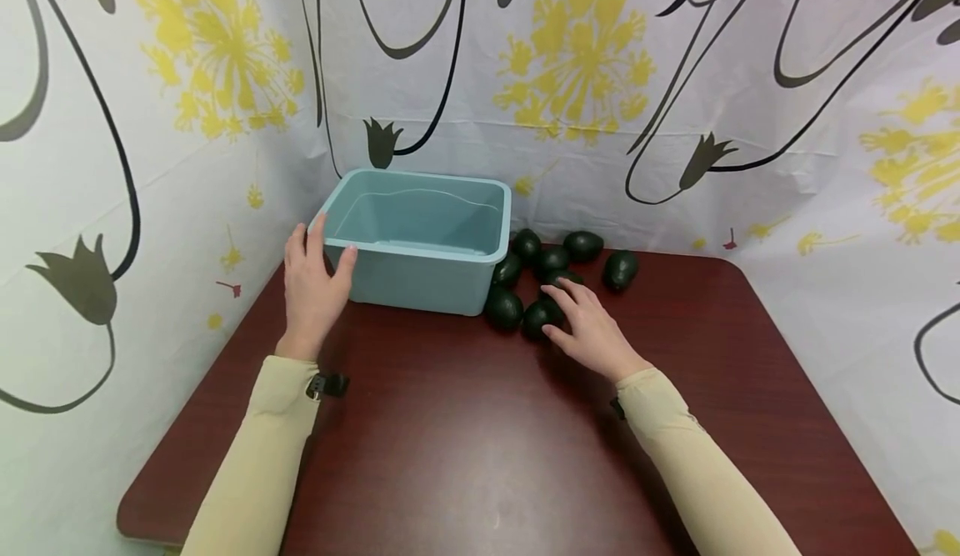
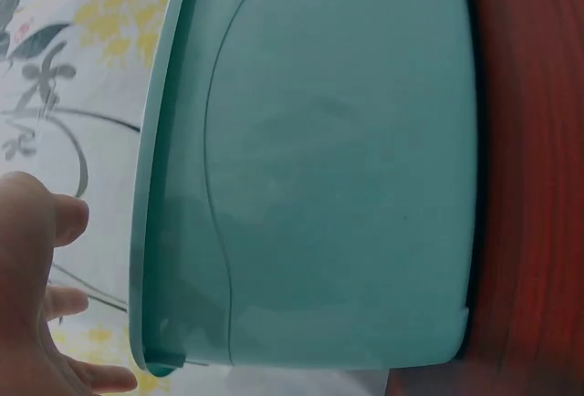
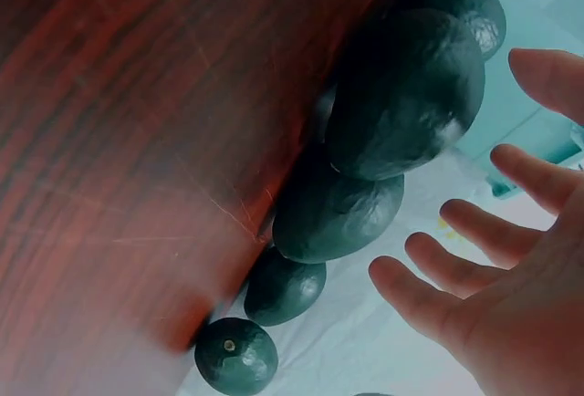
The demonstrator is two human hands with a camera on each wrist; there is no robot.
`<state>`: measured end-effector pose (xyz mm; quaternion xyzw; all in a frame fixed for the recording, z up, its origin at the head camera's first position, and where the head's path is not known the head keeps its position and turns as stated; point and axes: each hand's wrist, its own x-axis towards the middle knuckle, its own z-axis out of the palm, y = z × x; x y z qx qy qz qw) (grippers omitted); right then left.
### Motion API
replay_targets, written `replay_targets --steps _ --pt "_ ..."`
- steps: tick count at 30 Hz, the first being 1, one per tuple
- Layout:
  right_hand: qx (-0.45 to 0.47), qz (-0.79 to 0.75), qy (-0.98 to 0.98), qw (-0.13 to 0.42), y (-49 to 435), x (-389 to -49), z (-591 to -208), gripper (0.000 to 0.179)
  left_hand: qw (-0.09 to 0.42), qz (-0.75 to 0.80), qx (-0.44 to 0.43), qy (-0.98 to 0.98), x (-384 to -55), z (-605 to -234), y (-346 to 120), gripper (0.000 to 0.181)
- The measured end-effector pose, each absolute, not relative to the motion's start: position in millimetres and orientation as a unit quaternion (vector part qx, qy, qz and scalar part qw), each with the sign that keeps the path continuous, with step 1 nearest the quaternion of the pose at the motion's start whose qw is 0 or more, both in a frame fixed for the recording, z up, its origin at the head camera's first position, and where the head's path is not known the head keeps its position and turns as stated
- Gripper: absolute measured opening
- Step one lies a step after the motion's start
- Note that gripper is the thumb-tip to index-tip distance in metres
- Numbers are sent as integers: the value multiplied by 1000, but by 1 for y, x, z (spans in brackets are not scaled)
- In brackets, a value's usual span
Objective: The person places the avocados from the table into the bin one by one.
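Note:
A light blue plastic bin (image 1: 416,281) stands at the back left of the table, its open top facing up. My left hand (image 1: 311,289) is at the bin's front left corner, fingers spread and fingertips close to the rim. In the left wrist view the bin's side wall (image 2: 338,168) fills the middle, with thumb and fingers off to its left. Several dark green avocados (image 1: 503,308) lie in a group against the bin's right side. Over the nearest avocado (image 3: 411,95) my right hand (image 1: 592,331) hovers with spread fingers, holding nothing; it partly hides the avocados behind it.
One avocado (image 1: 620,270) lies a little apart, to the right of the group. The dark red wooden table (image 1: 465,439) has rounded corners. White cloth (image 1: 795,122) with yellow and grey flower prints hangs around its back and sides.

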<state>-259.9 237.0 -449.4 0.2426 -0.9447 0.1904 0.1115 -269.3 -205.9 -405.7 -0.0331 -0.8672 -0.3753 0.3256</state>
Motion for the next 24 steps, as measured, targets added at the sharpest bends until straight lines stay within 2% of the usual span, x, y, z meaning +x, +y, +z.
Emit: replay_targets --steps 9,17,24 --pt "229 207 -944 117 237 -268 -448 66 300 -465 15 -833 -284 -410 -220 64" --pt "244 204 -942 105 227 -271 -449 64 209 -598 61 -771 -285 -411 -232 62" --pt "243 192 -946 89 225 -275 -454 61 147 -688 40 -709 -288 -411 -238 61"
